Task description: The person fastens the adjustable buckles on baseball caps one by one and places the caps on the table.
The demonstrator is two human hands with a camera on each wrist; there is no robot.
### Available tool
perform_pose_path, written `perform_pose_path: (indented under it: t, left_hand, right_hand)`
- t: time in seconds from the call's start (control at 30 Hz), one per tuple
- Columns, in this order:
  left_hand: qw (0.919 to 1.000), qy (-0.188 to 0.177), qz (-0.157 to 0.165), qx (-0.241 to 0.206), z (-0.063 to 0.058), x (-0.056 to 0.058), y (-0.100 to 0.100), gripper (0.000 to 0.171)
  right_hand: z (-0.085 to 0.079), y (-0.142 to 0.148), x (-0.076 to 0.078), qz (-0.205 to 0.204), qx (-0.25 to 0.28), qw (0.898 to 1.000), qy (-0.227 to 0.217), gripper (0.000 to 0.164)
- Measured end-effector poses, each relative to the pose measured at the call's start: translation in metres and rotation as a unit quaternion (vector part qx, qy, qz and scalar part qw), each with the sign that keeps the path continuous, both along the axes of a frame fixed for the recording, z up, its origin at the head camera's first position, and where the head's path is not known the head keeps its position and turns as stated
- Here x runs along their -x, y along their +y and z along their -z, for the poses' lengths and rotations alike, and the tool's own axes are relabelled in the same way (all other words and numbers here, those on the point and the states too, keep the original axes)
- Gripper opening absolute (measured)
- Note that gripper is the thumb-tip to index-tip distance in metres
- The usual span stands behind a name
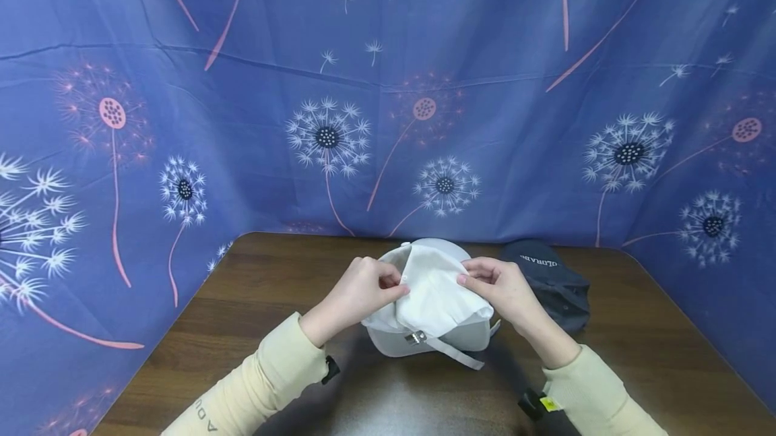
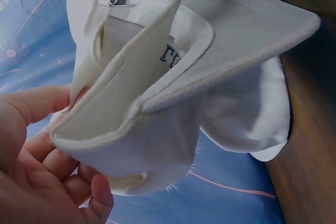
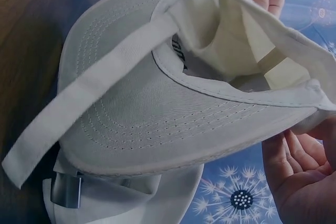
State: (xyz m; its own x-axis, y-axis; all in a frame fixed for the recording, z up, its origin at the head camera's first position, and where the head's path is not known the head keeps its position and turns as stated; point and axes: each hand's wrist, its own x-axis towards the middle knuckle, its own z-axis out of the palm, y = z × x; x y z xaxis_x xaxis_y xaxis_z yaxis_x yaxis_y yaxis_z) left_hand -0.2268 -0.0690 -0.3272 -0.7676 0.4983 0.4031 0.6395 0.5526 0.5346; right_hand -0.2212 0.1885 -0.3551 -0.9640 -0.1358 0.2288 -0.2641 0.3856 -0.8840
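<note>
Both hands hold a white cap [image 1: 433, 294] over the middle of the table. Its grey brim [image 2: 262, 24] faces the body, underside showing, and a loose strap [image 3: 89, 98] hangs past it from a metal buckle [image 1: 416, 337]. My left hand [image 1: 366, 291] pinches the cap's left edge between thumb and fingers. My right hand [image 1: 500, 288] pinches the right edge, its other fingers bent. Dark lettering shows inside the cap in the wrist views. Beneath the brim lies a second white cap [image 3: 115, 198] with a dark buckle, largely hidden in the head view.
Right of the hands, a dark cap [image 1: 548, 284] with white lettering lies on the brown wooden table [image 1: 242, 328]. A blue cloth [image 1: 376, 72] with dandelion prints hangs behind and along the sides of the table.
</note>
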Motion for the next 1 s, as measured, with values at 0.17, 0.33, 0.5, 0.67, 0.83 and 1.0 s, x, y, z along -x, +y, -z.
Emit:
perform_pose_path:
  t: [0.17,0.33,0.5,0.67,0.83,1.0]
  left_hand:
    - [0.9997,-0.012,0.011,-0.018,-0.006,-0.003,0.001,0.016]
    - [0.9992,-0.013,0.019,-0.032,-0.012,-0.004,0.003,0.015]
    - [0.9979,-0.035,0.010,-0.054,-0.019,-0.005,0.004,0.010]
    - [0.9929,-0.078,-0.002,-0.089,-0.024,-0.006,0.006,0.006]
    - [0.9889,-0.105,-0.004,-0.105,-0.027,-0.004,0.007,0.006]
    - [0.9833,-0.139,-0.003,-0.118,-0.031,-0.001,0.008,0.007]
  right_hand:
    - [0.001,0.001,-0.001,0.001,-0.005,1.000,0.010,0.033]
    - [0.002,0.003,-0.002,0.018,-0.037,0.998,0.047,0.030]
    - [0.000,0.004,-0.007,0.050,-0.089,0.985,0.136,0.023]
    - [-0.006,0.001,-0.015,0.051,-0.132,0.949,0.281,0.021]
    - [-0.011,-0.004,-0.025,0.035,-0.154,0.900,0.405,0.022]
    - [-0.016,-0.014,-0.034,-0.013,-0.133,0.852,0.506,0.024]
